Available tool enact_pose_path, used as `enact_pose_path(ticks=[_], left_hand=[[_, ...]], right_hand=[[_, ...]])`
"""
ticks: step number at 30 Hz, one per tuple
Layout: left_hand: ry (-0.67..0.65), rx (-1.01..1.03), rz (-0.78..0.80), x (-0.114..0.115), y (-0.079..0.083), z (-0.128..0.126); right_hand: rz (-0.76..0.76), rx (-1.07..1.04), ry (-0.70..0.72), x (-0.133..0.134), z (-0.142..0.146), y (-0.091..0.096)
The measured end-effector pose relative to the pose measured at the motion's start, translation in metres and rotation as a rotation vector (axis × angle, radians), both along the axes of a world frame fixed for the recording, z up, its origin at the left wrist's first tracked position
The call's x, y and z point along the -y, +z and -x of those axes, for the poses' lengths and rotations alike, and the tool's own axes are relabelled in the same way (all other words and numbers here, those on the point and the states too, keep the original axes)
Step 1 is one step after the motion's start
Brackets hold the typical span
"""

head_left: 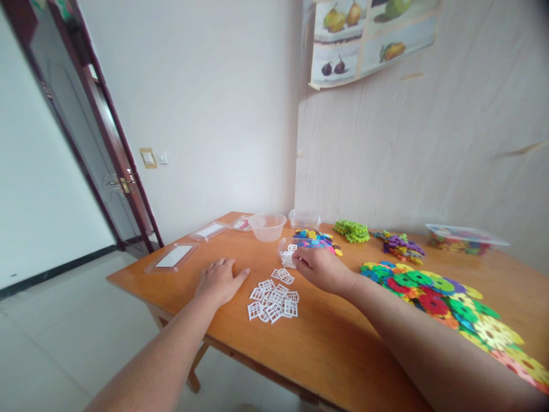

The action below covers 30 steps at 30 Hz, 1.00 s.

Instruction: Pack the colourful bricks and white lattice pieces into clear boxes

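Observation:
My left hand (221, 280) lies flat on the wooden table, palm down with the fingers a little apart, and holds nothing. At the clear plastic box (281, 247), my right hand (321, 268) is closed in a pinch, with a small white window-shaped plastic piece (292, 248) at its fingertips. More white pieces show inside that box, partly hidden by the hand. Between my hands and nearer to me is a loose pile of white window-shaped pieces (274, 300), some overlapping. A few of them (283, 276) lie just below the box.
Colourful flower-shaped discs (433, 297) spread under and beyond my right forearm. Behind stand a translucent bowl (267, 228), another clear box (304, 219), green pieces (351, 230), purple pieces (401, 246) and a lidded box (465, 239). Clear lids (174, 257) lie along the left edge.

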<state>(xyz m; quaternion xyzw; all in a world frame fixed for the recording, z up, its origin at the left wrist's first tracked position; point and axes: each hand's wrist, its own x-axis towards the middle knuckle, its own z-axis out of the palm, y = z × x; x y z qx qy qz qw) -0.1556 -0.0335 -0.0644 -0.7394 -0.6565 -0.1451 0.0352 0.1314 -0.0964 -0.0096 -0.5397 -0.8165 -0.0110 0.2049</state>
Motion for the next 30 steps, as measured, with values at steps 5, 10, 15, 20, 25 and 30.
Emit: enact_pose_path(ticks=[5, 10, 15, 20, 25, 30], left_hand=[[-0.005, -0.003, -0.009, 0.0, 0.0, 0.0], [-0.014, -0.012, -0.023, -0.001, -0.002, 0.001], [-0.006, -0.003, -0.014, -0.001, -0.001, 0.001], [-0.008, -0.006, -0.001, 0.001, 0.002, -0.001], [-0.007, 0.007, -0.001, 0.001, 0.001, 0.0], [-0.009, 0.003, -0.002, 0.0, 0.0, 0.0]], right_hand=[[-0.185, -0.254, -0.146, -0.005, -0.014, 0.006], [-0.073, -0.12, -0.034, 0.003, -0.005, -0.003], [0.169, 0.182, 0.048, 0.01, 0.017, -0.017], [0.216, 0.264, 0.003, 0.01, 0.02, -0.016], [0.218, 0.252, -0.015, 0.011, 0.007, -0.002], [0.198, 0.218, -0.116, 0.007, 0.0, -0.004]])
